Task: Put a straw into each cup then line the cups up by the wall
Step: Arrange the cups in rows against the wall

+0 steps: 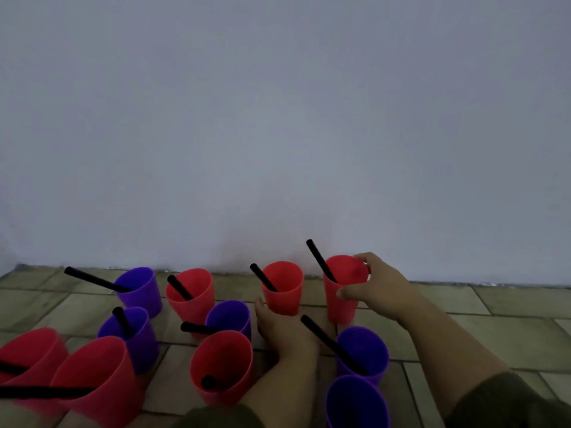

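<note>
1. The frame is dim and soft; cup edges at lower left are smeared by motion.
2. Two red cups at lower left (31, 358) (99, 378) are partly cut off by the frame edge, as are their straws (12, 369) (46, 392).
3. The nearest purple cup (357, 403) is cut off at the bottom edge; whether it holds a straw cannot be told.
4. The left hand (282, 332) is seen against the base of the third red cup in the back row (282, 287); its fingers are hidden behind the cup, so the grip cannot be told.
5. The right hand (378, 288) is clamped on the rightmost red cup (343, 288), thumb on the near side, fingers over the rim. This cup is held close to the wall (278, 118), at the right end of the back row.
6. Cups counted: eleven, of which six are red and five purple.
7. Straws counted: ten, all black, each leaning in a cup.
8. The back row by the wall holds four cups: one purple (139, 288) and three red. The remaining seven stand nearer, unaligned, on the tiled floor (509, 319).
9. Both sleeves are cut off at the bottom edge.
</note>
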